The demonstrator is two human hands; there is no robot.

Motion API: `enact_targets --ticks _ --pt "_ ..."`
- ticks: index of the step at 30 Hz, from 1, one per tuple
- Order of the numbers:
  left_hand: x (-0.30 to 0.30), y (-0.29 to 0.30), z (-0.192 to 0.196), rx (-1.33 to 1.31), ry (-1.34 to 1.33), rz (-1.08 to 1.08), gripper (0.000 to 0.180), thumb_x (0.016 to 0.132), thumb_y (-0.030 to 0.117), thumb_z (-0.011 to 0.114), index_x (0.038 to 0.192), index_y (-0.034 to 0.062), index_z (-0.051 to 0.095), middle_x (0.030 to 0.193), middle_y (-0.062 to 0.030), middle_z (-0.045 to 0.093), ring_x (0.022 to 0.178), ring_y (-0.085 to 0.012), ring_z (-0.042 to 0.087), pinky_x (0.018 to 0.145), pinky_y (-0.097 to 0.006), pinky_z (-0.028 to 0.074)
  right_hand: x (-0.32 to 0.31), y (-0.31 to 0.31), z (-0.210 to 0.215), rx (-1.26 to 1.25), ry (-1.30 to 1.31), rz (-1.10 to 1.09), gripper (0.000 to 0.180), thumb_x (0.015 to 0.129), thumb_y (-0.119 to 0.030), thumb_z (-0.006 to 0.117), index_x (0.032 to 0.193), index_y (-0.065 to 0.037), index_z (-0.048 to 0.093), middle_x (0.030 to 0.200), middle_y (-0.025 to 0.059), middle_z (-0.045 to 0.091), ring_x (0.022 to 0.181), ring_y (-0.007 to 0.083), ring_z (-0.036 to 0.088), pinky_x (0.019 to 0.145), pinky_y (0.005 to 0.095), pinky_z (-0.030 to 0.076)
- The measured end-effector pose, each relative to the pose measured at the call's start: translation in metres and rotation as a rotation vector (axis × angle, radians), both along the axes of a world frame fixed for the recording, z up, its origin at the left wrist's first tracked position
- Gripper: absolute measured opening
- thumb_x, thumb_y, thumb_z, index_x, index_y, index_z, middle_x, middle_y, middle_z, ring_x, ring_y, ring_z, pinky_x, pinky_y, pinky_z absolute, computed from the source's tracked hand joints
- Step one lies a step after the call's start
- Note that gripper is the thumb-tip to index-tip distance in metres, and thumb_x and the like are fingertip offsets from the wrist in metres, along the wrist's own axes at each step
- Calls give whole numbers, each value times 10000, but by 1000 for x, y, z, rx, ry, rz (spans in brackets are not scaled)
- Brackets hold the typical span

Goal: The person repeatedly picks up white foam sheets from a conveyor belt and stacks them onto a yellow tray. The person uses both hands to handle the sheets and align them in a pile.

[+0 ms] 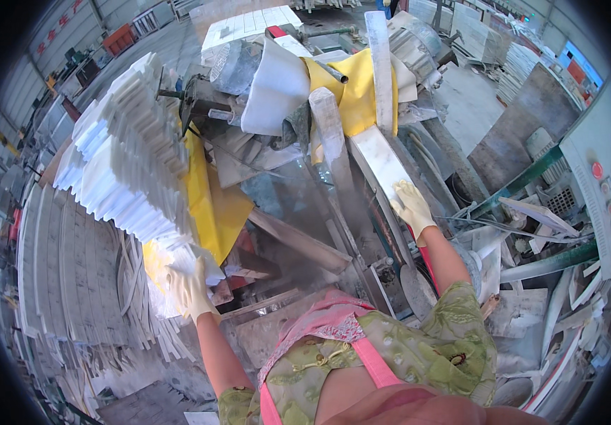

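My left hand, in a cream glove, touches the near end of a tall leaning stack of white stone strips. Its fingers look spread against the strip ends, though the fingertips are partly hard to make out. To the right, my right hand, gloved alike, lies with fingers stretched flat on the near end of a white stone strip. That strip rests lengthwise on a narrow machine track, and its far end reaches under a yellow sheet.
A second yellow sheet hangs beside the stack. A wooden post and a motor stand ahead. A control panel with red buttons is at the right. Broken stone offcuts lie below it. Long grey strips are piled at left.
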State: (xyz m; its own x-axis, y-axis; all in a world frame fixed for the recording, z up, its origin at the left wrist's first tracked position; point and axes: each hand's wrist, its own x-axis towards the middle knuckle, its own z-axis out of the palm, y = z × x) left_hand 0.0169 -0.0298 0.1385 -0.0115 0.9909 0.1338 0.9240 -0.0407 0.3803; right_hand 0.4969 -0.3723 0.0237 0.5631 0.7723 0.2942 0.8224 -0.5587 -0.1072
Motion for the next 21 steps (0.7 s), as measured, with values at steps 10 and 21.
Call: enact_targets --ticks 10,21 --pt "-19 19 -35 6 -22 -62 1062 761 609 698 1490 -88 365 1401 -296 525 1302 -392 504 1085 -439 397 3 -11 -2 172 212 -33 477 942 -342 612 1339 -79 601 1405 178 573 1323 348 511 1154 423 356" --pt "-17 19 -33 117 -197 -142 993 763 558 748 1415 -124 440 1324 -301 572 1250 -417 522 1080 -436 395 134 -19 149 750 444 -394 536 962 -249 541 1491 -215 457 1213 242 665 1108 403 639 946 461 489"
